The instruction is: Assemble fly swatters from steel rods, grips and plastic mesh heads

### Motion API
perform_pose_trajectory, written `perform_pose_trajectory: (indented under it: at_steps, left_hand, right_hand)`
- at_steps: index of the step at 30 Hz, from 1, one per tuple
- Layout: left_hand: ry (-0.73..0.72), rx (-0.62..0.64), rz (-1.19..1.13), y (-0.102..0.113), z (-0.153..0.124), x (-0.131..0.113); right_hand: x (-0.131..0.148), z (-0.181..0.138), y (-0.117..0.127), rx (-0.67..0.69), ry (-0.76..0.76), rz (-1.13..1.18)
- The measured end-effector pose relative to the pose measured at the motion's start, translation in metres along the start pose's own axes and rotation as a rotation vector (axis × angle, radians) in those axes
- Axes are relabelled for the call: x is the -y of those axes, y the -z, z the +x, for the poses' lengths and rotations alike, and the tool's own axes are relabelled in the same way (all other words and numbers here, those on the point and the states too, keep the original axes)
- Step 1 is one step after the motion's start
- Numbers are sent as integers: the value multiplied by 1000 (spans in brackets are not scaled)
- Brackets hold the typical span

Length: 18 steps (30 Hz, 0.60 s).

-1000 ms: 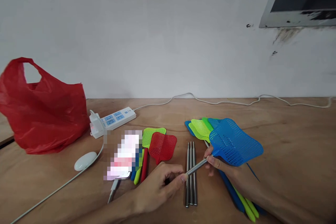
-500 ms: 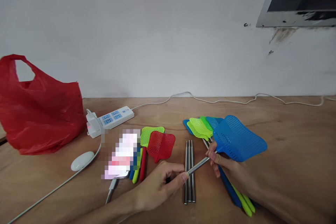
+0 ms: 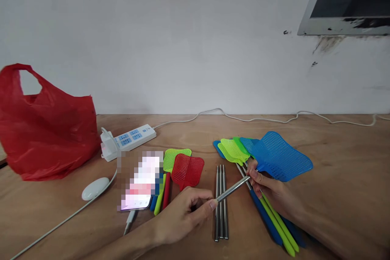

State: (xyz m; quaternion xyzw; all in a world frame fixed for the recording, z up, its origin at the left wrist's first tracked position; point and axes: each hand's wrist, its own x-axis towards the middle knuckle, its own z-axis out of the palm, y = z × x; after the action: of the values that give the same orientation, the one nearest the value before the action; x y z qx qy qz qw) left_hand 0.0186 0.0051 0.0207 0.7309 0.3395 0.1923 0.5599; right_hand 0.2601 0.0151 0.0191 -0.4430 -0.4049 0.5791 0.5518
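Note:
My left hand (image 3: 190,213) pinches the lower end of a metal rod (image 3: 233,188) between thumb and fingers. At the rod's upper end, my right hand (image 3: 266,185) is closed on the neck of a blue fly swatter head (image 3: 282,156); the fingers hide the joint. Under the held rod lie several loose metal rods (image 3: 220,207), side by side. Beneath and beside my right hand is a fanned pile of fly swatters with yellow-green (image 3: 233,151) and blue heads, their coloured handles (image 3: 278,221) pointing toward me.
A red swatter head (image 3: 188,170) overlaps a yellow-green one (image 3: 175,158), with several loose handles (image 3: 160,197) in front. Left of them lie a pixelated phone (image 3: 141,187) on a cable, a white power strip (image 3: 134,140), a white oval object (image 3: 95,188) and a red plastic bag (image 3: 48,130).
My right hand and the blue swatter head have shifted slightly right, and more of the rod shows between my hands. My left hand stays nearly still.

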Motion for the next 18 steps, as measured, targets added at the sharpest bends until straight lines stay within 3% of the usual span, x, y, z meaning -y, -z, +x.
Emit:
perform_pose_trajectory:
  at_steps: [18]
  left_hand:
    - [28, 22, 1, -1, 0, 0]
  right_hand:
    - [-20, -8, 2, 96, 80, 18]
